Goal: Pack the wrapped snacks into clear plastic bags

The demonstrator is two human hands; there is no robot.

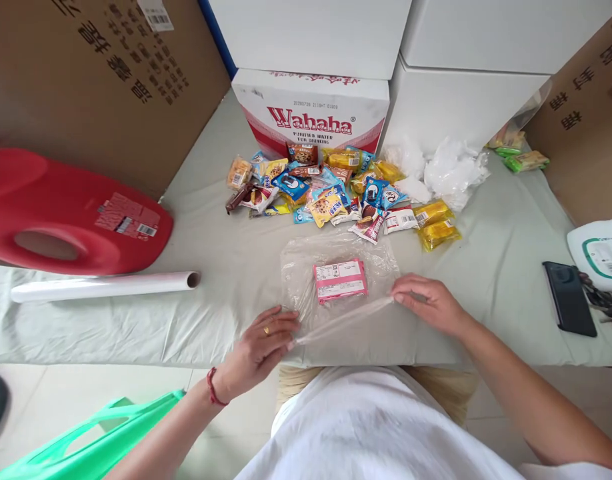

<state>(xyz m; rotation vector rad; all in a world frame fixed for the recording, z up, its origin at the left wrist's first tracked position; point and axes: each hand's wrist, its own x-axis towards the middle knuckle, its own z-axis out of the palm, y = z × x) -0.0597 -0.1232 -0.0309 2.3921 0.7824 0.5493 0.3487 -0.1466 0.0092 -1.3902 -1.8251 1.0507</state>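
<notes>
A: Pinching both near corners of the clear bag [336,293]: left hand [259,350] and right hand [429,303] each have the grip clamped on the mouth edge, stretched taut between them.

B: Risk?

A: Thin film could slip or tear if pulled harder. Pink packet [340,280] lies inside, just beyond the grip, flat on the counter [226,260]; snack pile [331,190] farther off.
</notes>
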